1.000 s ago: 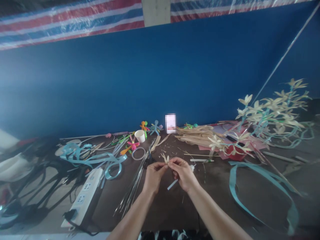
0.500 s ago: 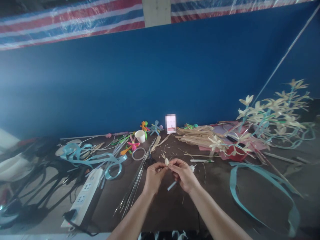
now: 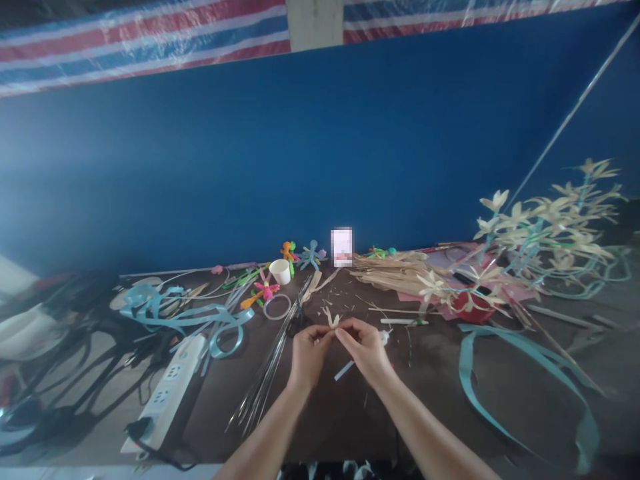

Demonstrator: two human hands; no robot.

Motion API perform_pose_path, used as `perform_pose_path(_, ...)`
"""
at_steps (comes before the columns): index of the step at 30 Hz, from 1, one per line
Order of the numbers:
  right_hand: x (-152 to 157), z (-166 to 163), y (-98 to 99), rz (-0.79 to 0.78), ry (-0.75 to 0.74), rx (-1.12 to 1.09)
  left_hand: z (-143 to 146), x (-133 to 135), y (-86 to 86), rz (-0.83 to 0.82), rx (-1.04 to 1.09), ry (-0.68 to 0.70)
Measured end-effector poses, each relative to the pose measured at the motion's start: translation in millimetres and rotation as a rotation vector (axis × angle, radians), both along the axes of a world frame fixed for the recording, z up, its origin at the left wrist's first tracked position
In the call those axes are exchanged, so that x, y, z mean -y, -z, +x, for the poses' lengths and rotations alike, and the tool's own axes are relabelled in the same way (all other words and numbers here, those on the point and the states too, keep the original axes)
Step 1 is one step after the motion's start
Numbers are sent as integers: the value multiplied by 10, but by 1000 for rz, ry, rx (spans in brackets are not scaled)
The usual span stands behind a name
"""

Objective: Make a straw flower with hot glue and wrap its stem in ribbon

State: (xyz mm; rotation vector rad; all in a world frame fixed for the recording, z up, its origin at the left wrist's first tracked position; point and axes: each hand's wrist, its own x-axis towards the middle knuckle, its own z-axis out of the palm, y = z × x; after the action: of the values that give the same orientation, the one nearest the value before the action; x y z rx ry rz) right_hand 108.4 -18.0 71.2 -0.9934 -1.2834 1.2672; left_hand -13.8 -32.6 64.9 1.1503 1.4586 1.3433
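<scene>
Both hands meet over the dark table and pinch the base of a small cream husk flower (image 3: 331, 318), whose thin petals point up and away from me. My left hand (image 3: 309, 351) is closed on it from the left, with thumb and fingertips together. From the right, my right hand (image 3: 367, 347) pinches the same base, its thumb lying across it. The fingers hide the flower's lower end. Just beyond my left hand lie dark-handled scissors (image 3: 299, 323), partly covered. A strip of light blue ribbon (image 3: 344, 371) lies below my right hand.
Metal wires (image 3: 264, 380) and a white power strip (image 3: 167, 393) lie left. A paper cup (image 3: 281, 272) stands near the blue wall, with dried husks (image 3: 395, 275) to its right. Finished cream flowers (image 3: 553, 212) stand far right, above looped blue ribbon (image 3: 467, 373).
The petals of the flower now spread wider apart above my fingertips. My right hand has turned slightly, its fingers closing in nearer the base. The things on the table stay put.
</scene>
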Motion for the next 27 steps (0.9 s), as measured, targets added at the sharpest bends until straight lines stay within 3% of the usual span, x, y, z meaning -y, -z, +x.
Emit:
perform_pose_path(8, 18, 18, -5, 186, 67, 299, 2, -9, 42, -15, -3, -7)
perform_pose_path(11, 28, 110, -32, 179, 32, 390, -32, -20, 62, -25, -19, -12)
perform_pose_path(14, 67, 339, -29, 153, 58, 630, -85, -14, 48, -13, -44, -24)
perform_pose_path(20, 262, 796, 216, 120, 145, 1205, -155, -14, 39, -21, 175, -22)
perform_pose_path(27, 324, 672, 489, 12, 65, 1368, -66, -53, 133, -44, 312, -9)
